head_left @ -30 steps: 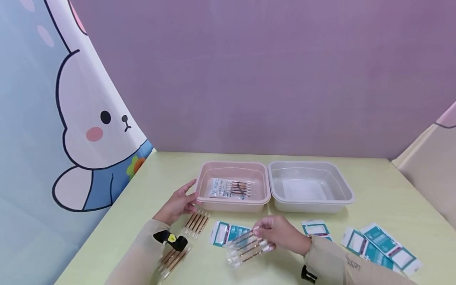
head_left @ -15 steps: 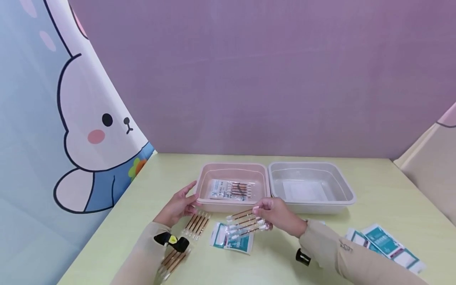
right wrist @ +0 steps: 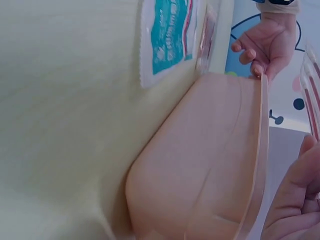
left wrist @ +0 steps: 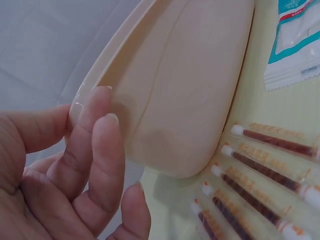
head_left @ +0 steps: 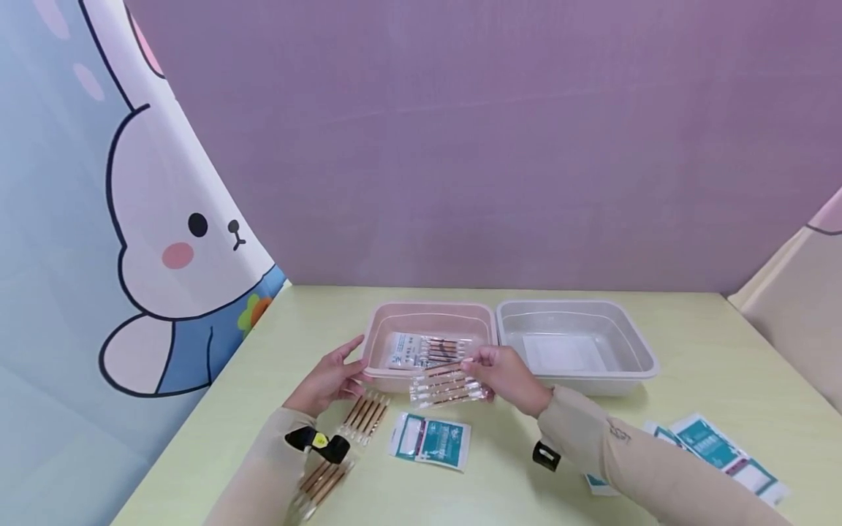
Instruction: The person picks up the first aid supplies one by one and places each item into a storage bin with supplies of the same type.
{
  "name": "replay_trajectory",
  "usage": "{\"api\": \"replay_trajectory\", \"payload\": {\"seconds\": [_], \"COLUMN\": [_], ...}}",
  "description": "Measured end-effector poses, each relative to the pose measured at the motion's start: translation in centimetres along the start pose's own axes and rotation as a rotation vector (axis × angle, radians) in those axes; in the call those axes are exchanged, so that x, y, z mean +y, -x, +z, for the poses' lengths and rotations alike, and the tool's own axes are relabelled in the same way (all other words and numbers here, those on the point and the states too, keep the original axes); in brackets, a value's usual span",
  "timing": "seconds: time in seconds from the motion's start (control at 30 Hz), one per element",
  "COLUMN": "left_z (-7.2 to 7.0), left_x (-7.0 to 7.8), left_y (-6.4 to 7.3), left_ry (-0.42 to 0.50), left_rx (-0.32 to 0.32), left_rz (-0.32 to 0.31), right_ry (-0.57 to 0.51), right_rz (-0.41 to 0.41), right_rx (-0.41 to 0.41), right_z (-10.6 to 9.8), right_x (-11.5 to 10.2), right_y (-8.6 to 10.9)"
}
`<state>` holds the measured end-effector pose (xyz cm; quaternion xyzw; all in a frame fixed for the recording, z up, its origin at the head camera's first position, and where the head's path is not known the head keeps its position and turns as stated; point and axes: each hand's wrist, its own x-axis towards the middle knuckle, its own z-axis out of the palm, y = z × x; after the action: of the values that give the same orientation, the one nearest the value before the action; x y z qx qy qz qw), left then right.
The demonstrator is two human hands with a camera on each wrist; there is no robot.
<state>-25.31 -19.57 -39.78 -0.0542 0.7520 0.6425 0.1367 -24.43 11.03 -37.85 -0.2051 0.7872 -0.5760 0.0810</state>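
Observation:
My left hand [head_left: 332, 380] grips the near left corner of a pink plastic basin [head_left: 430, 315], thumb and fingers at its rim. Inside the basin lies a clear pack of brown cotton swabs [head_left: 408, 349] with white printing. My right hand [head_left: 508, 376] pinches the right end of another clear swab pack [head_left: 442, 389], held over the basin's front rim in the head view. Its brown sticks with white tips also show at the edge of the right wrist view. Below the left hand, a further swab pack [head_left: 365, 416] lies on the table.
A white basin [head_left: 582, 383] stands against the pink one's right side. A teal-and-white packet [head_left: 434, 440] lies in front, and more packets [head_left: 713, 444] lie at right, partly behind the right sleeve. Another swab pack [head_left: 322, 486] is beside the left forearm.
My right hand has lifted the swab pack away from above the teal packet, forward to the pink basin's front rim. My left hand stays at the basin's corner.

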Motion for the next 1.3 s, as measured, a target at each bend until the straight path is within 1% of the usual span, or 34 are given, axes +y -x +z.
{"api": "replay_trajectory", "payload": {"seconds": [0.13, 0.37, 0.5, 0.6, 0.77, 0.9, 1.0, 1.1, 1.2, 1.3], "left_z": [0.0, 0.1, 0.1, 0.1, 0.2, 0.3, 0.3, 0.2, 0.3, 0.3], "left_x": [0.1, -0.1, -0.2, -0.1, -0.1, -0.2, -0.2, -0.2, -0.2, -0.2], "left_y": [0.1, -0.2, 0.0, 0.1, 0.1, 0.1, 0.2, 0.2, 0.1, -0.1], "left_ry": [-0.006, -0.013, -0.007, -0.01, -0.003, 0.014, 0.019, 0.016, 0.013, 0.008], "left_rx": [-0.002, 0.029, 0.015, 0.016, 0.016, 0.013, 0.019, 0.002, -0.002, 0.012], "left_rz": [0.002, -0.017, -0.01, -0.01, -0.012, -0.012, -0.01, -0.002, -0.006, -0.019], "right_ry": [0.014, -0.009, -0.035, -0.049, -0.029, 0.001, 0.011, -0.007, -0.014, -0.006], "right_rz": [-0.005, 0.103, 0.134, 0.138, 0.13, 0.141, 0.158, 0.182, 0.212, 0.248], "right_rx": [0.03, 0.09, 0.115, 0.126, 0.131, 0.129, 0.117, 0.104, 0.088, 0.076], "right_z": [0.0, -0.1, -0.2, -0.2, -0.4, -0.4, -0.3, -0.3, -0.3, -0.3], "right_x": [-0.3, -0.9, -1.1, -1.4, -2.1, -2.7, -3.1, -3.4, -3.6, -3.9], "right_y": [-0.8, -2.2, -3.1, -3.8, -5.0, -5.8, -6.5, -7.2, -8.0, -8.7]}}
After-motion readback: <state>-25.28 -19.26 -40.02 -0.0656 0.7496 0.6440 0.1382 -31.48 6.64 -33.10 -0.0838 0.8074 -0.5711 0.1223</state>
